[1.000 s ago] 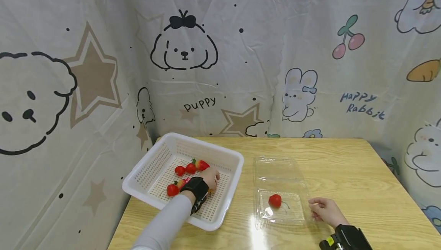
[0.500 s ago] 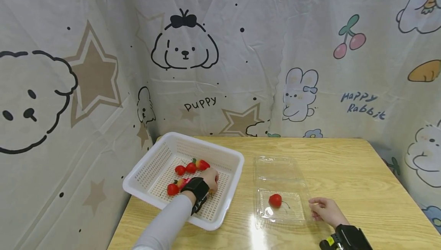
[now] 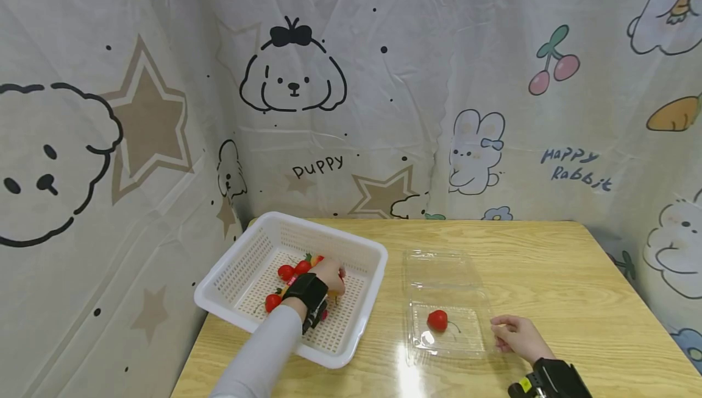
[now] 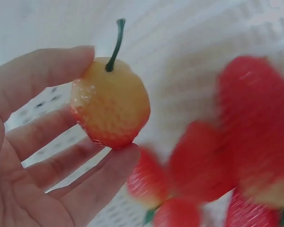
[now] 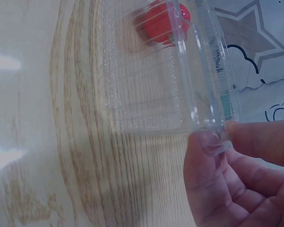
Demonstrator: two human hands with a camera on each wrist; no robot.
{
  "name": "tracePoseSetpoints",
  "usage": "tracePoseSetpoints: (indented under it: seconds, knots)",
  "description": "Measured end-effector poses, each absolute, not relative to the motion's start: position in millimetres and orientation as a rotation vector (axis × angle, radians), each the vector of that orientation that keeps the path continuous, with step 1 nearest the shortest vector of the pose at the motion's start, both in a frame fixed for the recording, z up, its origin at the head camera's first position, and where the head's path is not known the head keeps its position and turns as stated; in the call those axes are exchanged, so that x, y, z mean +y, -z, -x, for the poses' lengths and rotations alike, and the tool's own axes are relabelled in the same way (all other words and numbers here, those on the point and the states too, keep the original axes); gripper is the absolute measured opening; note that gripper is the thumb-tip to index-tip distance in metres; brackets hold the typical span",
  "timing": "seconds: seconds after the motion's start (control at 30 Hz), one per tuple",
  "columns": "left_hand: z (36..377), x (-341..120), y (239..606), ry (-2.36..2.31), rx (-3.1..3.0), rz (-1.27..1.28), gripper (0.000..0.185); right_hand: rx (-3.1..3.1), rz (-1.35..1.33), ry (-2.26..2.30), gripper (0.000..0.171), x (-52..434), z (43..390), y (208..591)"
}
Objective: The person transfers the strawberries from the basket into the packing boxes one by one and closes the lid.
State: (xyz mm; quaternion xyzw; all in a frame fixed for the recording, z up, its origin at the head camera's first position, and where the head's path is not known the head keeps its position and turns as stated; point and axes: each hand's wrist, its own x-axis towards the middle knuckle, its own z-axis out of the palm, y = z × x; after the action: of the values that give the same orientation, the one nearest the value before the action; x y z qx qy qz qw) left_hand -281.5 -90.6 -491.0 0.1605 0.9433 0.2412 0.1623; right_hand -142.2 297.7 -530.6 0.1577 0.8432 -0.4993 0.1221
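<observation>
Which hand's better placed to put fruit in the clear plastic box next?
Probably the left hand: it already pinches a round, green-stemmed, yellow-and-red fruit, while the right hand is occupied gripping the clear plastic box by its edge.

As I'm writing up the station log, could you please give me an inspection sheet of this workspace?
Surface: wood-grain table, with bright glare near its front edge.
Job's things: white perforated basket holding mostly red fruits, their exact count hidden by the left arm; open clear container with one red stemmed fruit inside.
Clutter: nothing seen.
Hands: left hand, over the basket, pinches a yellow-and-red fruit with a green stem; right hand pinches the container's edge. Both wrists wear black straps.
Cables: nothing seen.
Surroundings: pale curtain with cartoon prints, behind the table and at both sides.
</observation>
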Motion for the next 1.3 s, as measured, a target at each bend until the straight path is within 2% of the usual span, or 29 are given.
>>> tracePoseSetpoints:
  seconds: [0.2, 0.33, 0.47, 0.63, 1.0, 1.3]
  knots:
    - [297, -90, 458, -0.687, 2.765, -0.556, 0.02, 2.462, -0.467, 1.449, 0.027, 297, 142, 530]
    - [302, -83, 429, -0.71, 2.777, -0.596, 0.026, 2.462, -0.468, 1.45, 0.027, 297, 142, 531]
    - [300, -68, 401, -0.808, 2.809, -0.692, 0.035, 2.456, -0.472, 1.451, 0.027, 297, 142, 532]
    - [290, -41, 380, -0.914, 2.877, -0.879, 0.035, 2.448, -0.479, 1.448, 0.027, 297, 142, 531]
    - [265, 26, 377, -1.19, 2.866, -1.071, 0.038, 2.456, -0.446, 1.469, 0.028, 298, 142, 530]
    - [250, 75, 413, -1.055, 2.807, -1.084, 0.039, 2.466, -0.446, 1.473, 0.027, 297, 141, 530]
